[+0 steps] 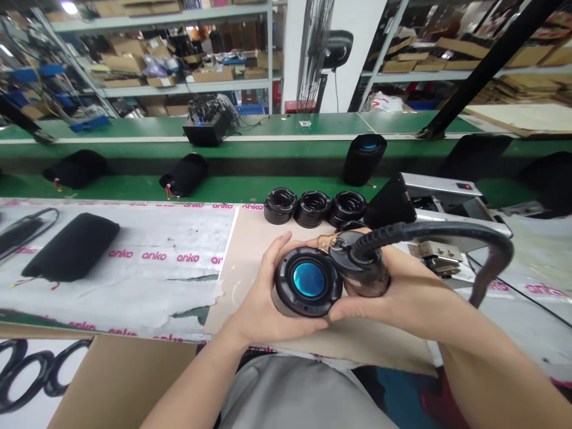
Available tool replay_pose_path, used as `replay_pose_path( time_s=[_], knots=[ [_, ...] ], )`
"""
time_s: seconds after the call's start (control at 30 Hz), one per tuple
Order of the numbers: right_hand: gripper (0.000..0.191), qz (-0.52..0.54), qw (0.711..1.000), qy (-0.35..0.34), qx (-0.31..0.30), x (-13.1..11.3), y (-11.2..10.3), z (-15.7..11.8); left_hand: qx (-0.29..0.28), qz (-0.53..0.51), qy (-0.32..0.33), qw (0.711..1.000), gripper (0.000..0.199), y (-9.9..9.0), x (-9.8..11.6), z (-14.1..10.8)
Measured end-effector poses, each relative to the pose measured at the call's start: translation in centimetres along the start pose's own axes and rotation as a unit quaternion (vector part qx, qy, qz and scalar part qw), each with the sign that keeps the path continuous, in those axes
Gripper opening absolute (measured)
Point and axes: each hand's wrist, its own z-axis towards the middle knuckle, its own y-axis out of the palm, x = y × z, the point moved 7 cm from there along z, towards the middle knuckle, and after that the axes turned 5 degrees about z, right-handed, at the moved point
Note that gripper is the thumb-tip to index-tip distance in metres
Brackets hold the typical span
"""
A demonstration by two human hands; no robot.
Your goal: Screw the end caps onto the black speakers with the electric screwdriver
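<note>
Three black rings stand in a row on the table, and from here I see a fourth, a round speaker part with a blue centre, held in my left grip, fingers curled closely around it above a cardboard sheet. My right grip is closed on a black hose-fed tool, pressed against that part's edge. I cannot tell how much work the row has had.

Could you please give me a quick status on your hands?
Left hand cradling black speaker. Right hand gripping corded tool against its rim. Nothing in the way.
</note>
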Motion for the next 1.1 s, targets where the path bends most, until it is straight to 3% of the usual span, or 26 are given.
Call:
replay_pose_path(
  time_s=[0.1, 0.27, 0.43, 0.6, 0.83, 1.1],
  knots=[
    [0.091, -0.021, 1.0, 0.018, -0.015, -0.3, -0.2, 0.2, 0.0, 0.005, 0.003, 1.0, 0.125, -0.1, 0.0, 0.0],
    [0.076, -0.039, 0.999, -0.009, -0.019, -2.2, -0.4, 0.5, 0.002, 0.006, -0.002, 1.0, 0.122, -0.3, 0.0, -0.1],
    [0.07, -0.102, 0.994, 0.029, -0.024, -1.5, -0.2, -0.1, 0.002, 0.015, -0.013, 1.0, 0.122, -0.4, 0.1, -0.2],
    [0.068, -0.093, 0.994, -0.031, -0.037, -2.1, 0.4, -0.9, 0.009, 0.015, -0.039, 0.999, 0.119, -0.3, 0.1, -0.4],
    [0.064, -0.159, 0.987, 0.034, -0.017, -1.8, -0.1, -0.8, 0.005, 0.007, -0.025, 1.0, 0.122, -0.1, 0.2, -0.3],
    [0.058, -0.151, 0.985, 0.045, -0.071, -2.9, -0.1, -0.4, -0.001, 0.008, -0.041, 0.999, 0.122, -0.3, -0.2, -0.4]
  ],
)
